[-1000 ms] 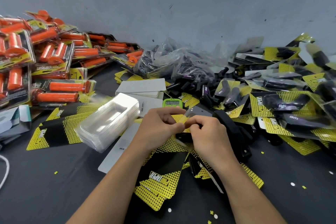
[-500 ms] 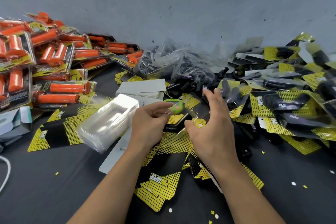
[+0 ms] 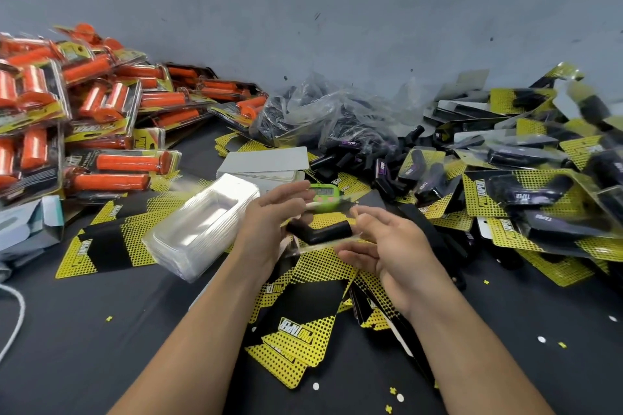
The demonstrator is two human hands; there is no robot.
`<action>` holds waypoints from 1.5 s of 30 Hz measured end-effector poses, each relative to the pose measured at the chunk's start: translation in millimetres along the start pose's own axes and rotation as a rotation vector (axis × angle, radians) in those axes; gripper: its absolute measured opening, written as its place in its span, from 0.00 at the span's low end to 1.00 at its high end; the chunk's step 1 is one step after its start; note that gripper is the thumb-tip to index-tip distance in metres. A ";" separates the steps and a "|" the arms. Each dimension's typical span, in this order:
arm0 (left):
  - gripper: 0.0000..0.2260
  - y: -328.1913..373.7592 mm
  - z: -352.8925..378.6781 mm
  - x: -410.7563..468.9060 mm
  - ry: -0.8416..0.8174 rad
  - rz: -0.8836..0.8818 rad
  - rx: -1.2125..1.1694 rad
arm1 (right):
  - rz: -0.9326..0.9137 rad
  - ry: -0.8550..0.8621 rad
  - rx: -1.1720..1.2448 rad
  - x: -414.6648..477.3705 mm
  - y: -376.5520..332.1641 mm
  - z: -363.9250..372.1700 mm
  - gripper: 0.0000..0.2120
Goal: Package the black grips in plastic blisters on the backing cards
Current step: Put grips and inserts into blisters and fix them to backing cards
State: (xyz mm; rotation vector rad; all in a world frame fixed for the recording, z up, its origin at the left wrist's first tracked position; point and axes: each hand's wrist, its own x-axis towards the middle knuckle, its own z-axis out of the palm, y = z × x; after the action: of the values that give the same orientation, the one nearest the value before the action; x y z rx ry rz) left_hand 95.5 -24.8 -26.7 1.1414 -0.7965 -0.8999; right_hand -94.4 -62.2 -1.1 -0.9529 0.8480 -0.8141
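Left hand (image 3: 269,229): raised above the table, fingers extended over the top; the left end of a clear blister (image 3: 317,246) is held against it. The thumb's position is blurred and cannot be told exactly.
Right hand (image 3: 384,246): the right end of the blister is pinched between thumb above and curled fingers below.
Black grip (image 3: 320,232): an angled black piece, seen inside the blister and held in the air between both hands. Whether it is fully seated cannot be told because of blur.
Backing cards (image 3: 300,313): yellow-and-black printed cards are fanned flat on the table directly beneath the hands, overlapping one another.
Empty blisters (image 3: 202,229): a nested stack is lying tilted just left of the left hand, resting on another card.
Loose grips (image 3: 340,158): black pieces are heaped beyond the hands, partly under a crumpled clear bag (image 3: 320,111).
Timer (image 3: 323,194): a small green unit is seen just behind the fingertips; its digits are not readable.
White cards (image 3: 266,162): a plain stack is placed behind the empty blisters.
Finished black packs (image 3: 526,199): piled at the right.
Orange packs (image 3: 101,111): piled at the left against the wall.
Table (image 3: 84,347): a dark surface, dotted with small yellow and white paper bits.
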 end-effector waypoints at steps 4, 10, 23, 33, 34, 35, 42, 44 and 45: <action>0.23 0.0 -1.8 -0.7 -0.124 -0.071 -0.135 | -0.032 0.015 0.143 2.3 0.6 0.4 0.12; 0.22 -3.8 0.1 1.7 -0.170 -0.039 -0.098 | -0.013 -0.032 0.171 1.7 2.8 1.0 0.13; 0.48 2.0 15.7 -8.3 -0.528 -0.091 -0.320 | 0.045 0.031 0.553 -4.5 4.3 15.6 0.12; 0.30 6.0 5.3 0.5 -0.262 -0.152 -0.566 | -0.226 0.165 -0.319 -7.6 -3.0 -1.5 0.16; 0.30 6.5 4.8 1.2 -0.234 -0.165 -0.586 | -0.300 0.209 -0.548 -7.1 -2.6 -6.3 0.13; 0.30 6.6 5.2 2.1 -0.201 -0.182 -0.599 | -0.360 0.223 -0.762 -7.1 -2.2 -10.4 0.09; 0.34 5.7 8.3 6.6 -0.063 -0.268 -0.511 | -0.320 -0.014 -1.459 -9.0 9.9 -0.5 0.40; 0.34 6.3 7.8 6.6 -0.037 -0.269 -0.515 | -0.321 0.002 -1.428 -7.3 9.4 -0.2 0.36; 0.34 6.8 7.7 6.5 -0.028 -0.269 -0.517 | -0.321 0.014 -1.395 -6.2 9.5 -0.7 0.33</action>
State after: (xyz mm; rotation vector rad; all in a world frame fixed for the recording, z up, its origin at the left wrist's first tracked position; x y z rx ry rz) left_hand 92.7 -32.7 -17.8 0.7861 -0.3967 -1.2609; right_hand -95.7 -53.7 -8.6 -2.3434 1.2963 -0.3948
